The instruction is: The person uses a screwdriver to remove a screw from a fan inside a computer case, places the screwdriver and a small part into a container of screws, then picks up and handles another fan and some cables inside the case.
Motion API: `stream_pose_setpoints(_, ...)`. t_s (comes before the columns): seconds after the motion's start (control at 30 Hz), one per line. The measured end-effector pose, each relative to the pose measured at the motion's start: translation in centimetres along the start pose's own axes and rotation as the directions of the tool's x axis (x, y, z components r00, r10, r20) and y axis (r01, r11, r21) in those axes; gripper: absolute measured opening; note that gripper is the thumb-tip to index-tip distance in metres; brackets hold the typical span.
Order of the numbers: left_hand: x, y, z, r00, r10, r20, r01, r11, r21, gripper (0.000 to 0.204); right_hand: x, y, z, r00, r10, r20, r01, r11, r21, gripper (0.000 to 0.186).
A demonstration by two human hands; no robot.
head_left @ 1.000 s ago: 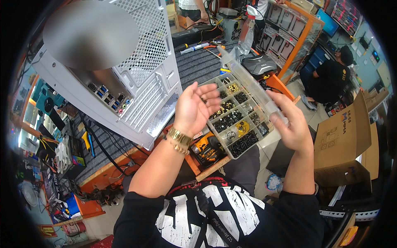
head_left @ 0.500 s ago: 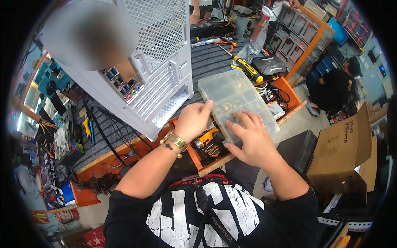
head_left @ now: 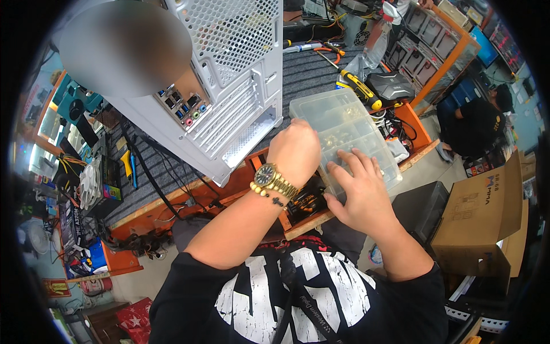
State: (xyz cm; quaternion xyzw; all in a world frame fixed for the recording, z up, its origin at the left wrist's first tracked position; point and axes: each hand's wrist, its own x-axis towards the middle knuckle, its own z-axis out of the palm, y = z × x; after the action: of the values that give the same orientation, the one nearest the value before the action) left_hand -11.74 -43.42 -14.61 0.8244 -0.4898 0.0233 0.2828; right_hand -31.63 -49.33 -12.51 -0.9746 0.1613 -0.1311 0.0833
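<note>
In the head view, a clear plastic compartment box [head_left: 344, 137] with its lid shut lies right of centre on the edge of the orange-trimmed worktop [head_left: 421, 135]; small dark and brass-coloured parts show dimly through the lid. The left hand [head_left: 295, 152], with a gold wristwatch [head_left: 266, 175] and a bead bracelet [head_left: 274, 195] at the wrist, rests on the box's near left side. Its knuckles face the camera and its fingers curl down out of sight, so whether they grip the box edge cannot be told. The right hand [head_left: 361, 192] lies flat on the near right part of the lid, fingers [head_left: 349, 163] spread apart and pressed on the plastic, holding nothing.

Just left of the box, in the upper centre of the frame, stands a white computer case [head_left: 229, 86], its perforated panel and rear ports turned toward the camera, on a grey ribbed mat [head_left: 309, 74]. Beyond the box, toward the upper right, a yellow-and-black screwdriver [head_left: 360, 90] lies on the mat near a dark box [head_left: 389, 86]. Under the worktop edge, below the left wrist, an orange-and-black tool [head_left: 303, 203] is partly visible. A cardboard box [head_left: 487, 212] sits at the right edge of the frame, and another person in dark clothes [head_left: 478, 123] crouches at the upper right, well apart.
</note>
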Motion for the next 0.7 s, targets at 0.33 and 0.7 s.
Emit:
stream_pose_setpoints(0.33, 2.4, -1.3, -0.5, 0.966, -0.234, 0.113, 0.243, 0.968, -0.07, 0.053, -0.1, -0.3, 0.1, 1.0, -0.004, -0.024, 0.003, 1.0, -0.016, 0.056)
stream_pose_setpoints(0.7, 2.0, -2.1, 1.4, 0.967, -0.251, 0.042, 0.254, 0.961, -0.111, 0.06, -0.3, -0.1, 0.3, 0.999, 0.015, -0.036, -0.015, 1.0, 0.006, 0.056)
